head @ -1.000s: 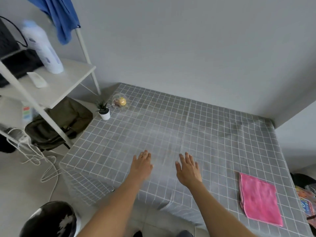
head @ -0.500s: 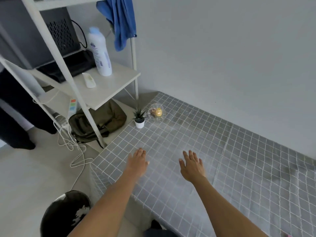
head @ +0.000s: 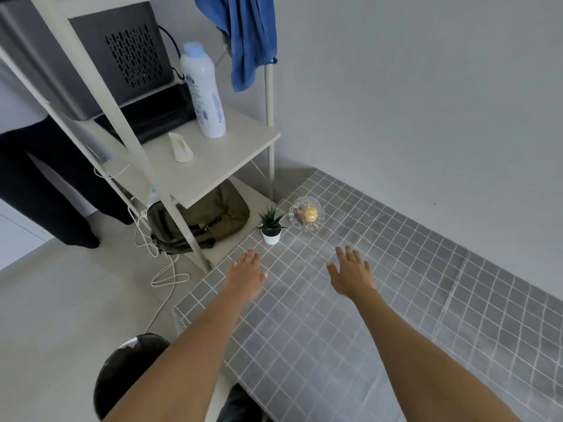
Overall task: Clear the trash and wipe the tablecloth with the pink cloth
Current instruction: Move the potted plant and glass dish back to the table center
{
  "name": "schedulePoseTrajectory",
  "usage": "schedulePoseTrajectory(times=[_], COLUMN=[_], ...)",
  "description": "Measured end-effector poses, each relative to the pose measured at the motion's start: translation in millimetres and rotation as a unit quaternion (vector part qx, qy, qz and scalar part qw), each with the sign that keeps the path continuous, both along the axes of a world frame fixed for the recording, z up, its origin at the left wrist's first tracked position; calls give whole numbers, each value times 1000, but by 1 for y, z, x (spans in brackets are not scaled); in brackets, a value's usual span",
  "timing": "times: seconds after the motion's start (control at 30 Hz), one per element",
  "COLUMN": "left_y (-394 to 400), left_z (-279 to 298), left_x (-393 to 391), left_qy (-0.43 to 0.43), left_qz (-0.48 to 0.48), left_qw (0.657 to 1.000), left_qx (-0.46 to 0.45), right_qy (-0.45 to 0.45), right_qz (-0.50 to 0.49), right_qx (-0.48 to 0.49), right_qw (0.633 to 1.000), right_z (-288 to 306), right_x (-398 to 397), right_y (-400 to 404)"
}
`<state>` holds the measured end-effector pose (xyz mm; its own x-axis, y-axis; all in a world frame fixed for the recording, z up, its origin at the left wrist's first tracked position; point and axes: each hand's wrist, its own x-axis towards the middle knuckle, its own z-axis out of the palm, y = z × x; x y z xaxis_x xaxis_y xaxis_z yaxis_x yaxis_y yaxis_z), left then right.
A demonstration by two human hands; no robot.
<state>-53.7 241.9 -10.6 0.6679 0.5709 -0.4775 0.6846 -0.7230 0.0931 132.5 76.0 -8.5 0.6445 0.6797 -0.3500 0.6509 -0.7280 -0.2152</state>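
A black-lined bin point(head: 128, 379) is seen on the floor at seven o'clock, just beside the near corner of the bench. At ten o'clock a white shelf unit point(head: 213, 159) is shown, on which a white bottle point(head: 203, 92) stands upright; a blue garment point(head: 243, 35) is hung from its frame, and an olive bag point(head: 210, 220) is tucked beneath it. The bench is covered by a grey grid-patterned tablecloth point(head: 396, 315). The left hand point(head: 246, 277) is held over the cloth's left edge, fingers straight and together, nothing gripped; whether the cloth is touched cannot be told. At twelve o'clock from it, a small potted plant point(head: 271, 228) is set near the far corner. Just right of the plant, a clear plastic wrapper point(head: 306, 214) holding something yellow is left lying on the tablecloth. The right hand point(head: 352, 274) is extended at five o'clock from that wrapper, well short of it, fingers spread and empty. The pink cloth is out of frame.
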Motion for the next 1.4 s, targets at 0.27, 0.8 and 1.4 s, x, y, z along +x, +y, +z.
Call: schedulePoseTrajectory(times=[0.27, 0.8, 1.4], left_y=[49, 57, 51], left_z=[-2, -69, -77], left_x=[19, 57, 69], left_qy=[-31, -332, -492], left_qz=[13, 135, 173], left_qw=[999, 930, 850], left_qx=[-7, -84, -71], right_qy=[5, 42, 16], right_qz=[-12, -26, -117], right_qx=[-23, 160, 317], right_qw=[1000, 986, 941], right_z=[-5, -41, -80], right_x=[37, 62, 49], right_y=[33, 123, 148])
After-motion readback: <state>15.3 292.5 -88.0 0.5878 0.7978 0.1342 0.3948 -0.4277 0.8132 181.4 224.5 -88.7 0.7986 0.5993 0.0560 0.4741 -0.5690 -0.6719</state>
